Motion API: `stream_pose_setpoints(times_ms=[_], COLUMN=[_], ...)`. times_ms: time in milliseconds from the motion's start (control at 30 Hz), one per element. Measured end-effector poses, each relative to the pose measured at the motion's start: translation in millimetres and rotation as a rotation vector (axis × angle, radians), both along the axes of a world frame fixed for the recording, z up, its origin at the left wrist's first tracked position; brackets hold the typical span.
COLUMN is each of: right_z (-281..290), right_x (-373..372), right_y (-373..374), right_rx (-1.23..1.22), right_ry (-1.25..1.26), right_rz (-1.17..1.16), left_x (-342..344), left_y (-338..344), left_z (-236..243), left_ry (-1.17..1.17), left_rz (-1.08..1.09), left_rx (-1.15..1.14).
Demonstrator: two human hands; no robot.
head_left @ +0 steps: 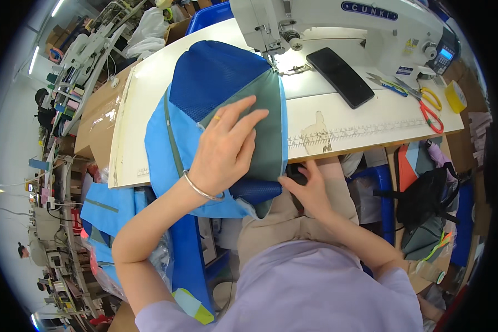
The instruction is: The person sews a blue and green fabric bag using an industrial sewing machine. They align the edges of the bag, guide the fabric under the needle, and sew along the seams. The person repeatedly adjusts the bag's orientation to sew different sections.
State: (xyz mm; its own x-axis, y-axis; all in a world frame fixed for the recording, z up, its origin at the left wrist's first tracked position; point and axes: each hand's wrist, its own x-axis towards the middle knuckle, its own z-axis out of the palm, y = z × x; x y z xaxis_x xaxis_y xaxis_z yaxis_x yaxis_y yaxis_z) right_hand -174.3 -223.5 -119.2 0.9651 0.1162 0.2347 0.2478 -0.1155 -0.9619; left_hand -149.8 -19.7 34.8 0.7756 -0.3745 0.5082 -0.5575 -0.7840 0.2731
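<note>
A panel piece of sewn fabric, grey-green with dark blue mesh and light blue parts, lies on the white sewing table and droops over its front edge. My left hand, wearing a ring and a bracelet, rests on the grey-green part with its fingers spread. At the table's front edge my right hand has its thumb against the fabric's right edge; its other fingers are apart from the thumb and partly hidden under the table. The sewing machine's needle area stands at the fabric's far right corner.
On the table lie a black phone, scissors with red handles, more cutting tools and a yellow tape roll. Blue fabric pieces hang at the left. A black bag and fabric pieces lie at the right.
</note>
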Motion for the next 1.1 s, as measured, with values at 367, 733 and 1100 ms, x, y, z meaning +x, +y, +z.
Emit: stream_pose_setpoints(times_ms=[367,733,1100], right_z=[20,46,13], right_x=[-7,11,-14], right_y=[18,-2,0], right_rx=[0.125,0.07,0.165], right_ry=[0.686,0.63,0.569], right_rz=[0.807,1.053,0.553], left_x=[185,137,58], left_y=[21,37,-2], left_z=[-38,-23,-33], left_ry=[0.448,0.167,0.246], left_rz=[0.606,0.091,-0.158], left_rx=[0.372,0.216,0.191])
